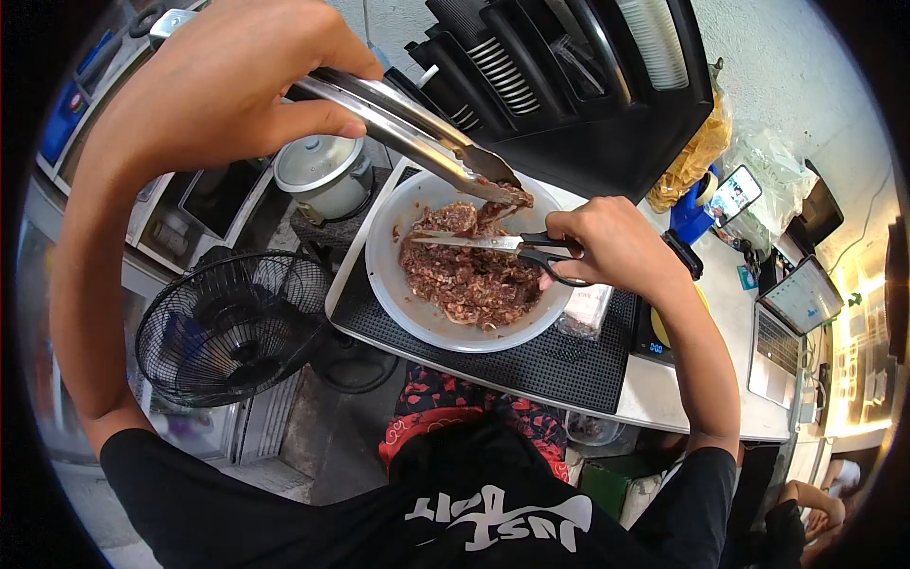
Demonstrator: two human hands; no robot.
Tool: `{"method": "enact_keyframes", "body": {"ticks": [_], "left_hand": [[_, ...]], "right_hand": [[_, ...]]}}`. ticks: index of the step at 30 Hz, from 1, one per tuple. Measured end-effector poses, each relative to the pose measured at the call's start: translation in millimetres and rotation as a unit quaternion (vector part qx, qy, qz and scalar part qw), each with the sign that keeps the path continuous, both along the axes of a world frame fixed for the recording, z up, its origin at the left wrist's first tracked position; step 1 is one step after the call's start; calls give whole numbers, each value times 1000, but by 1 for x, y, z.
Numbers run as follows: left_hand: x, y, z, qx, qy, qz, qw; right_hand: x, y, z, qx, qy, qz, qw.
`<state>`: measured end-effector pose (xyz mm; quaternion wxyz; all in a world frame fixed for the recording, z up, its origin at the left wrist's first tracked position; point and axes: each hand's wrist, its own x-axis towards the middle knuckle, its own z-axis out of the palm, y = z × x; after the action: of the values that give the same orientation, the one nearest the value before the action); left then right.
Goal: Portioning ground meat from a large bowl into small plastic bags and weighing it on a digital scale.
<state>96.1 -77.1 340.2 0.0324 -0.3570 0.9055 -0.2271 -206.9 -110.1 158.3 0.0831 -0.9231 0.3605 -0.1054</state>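
Note:
My left hand (284, 78) grips a pair of stainless steel tongs (409, 128) above the bowl. Their tips pinch a strip of dark meat (508, 199) that hangs down towards the heap. My right hand (611, 242) has its fingers in the black handles of a pair of scissors (483, 243). The blades point left, slightly apart at the tips, and cross just below the pinched strip; whether they touch it I cannot tell. Below lies moist, reddish-brown cut meat (469, 291) in a wide translucent plastic bowl (387, 284).
The bowl stands on a black rubber mat (569, 373). Right of it are a small packet (586, 309), a digital scale (650, 341) and a laptop (778, 341). A black cup-and-lid organizer (561, 156) rises behind. Left are a fan (231, 331) and a rice cooker (320, 178). Another person's arm (817, 501) shows lower right.

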Motion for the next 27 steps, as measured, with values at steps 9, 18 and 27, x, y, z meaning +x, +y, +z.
{"method": "enact_keyframes", "body": {"ticks": [9, 18, 27], "left_hand": [[9, -6, -2, -11, 9, 3, 1000], [-38, -28, 18, 57, 25, 46, 997], [-161, -31, 25, 196, 39, -56, 978]], "right_hand": [[-6, 9, 7, -21, -4, -33, 999], [-74, 41, 26, -28, -26, -164, 986], [-180, 125, 52, 34, 2, -410, 912]]}}
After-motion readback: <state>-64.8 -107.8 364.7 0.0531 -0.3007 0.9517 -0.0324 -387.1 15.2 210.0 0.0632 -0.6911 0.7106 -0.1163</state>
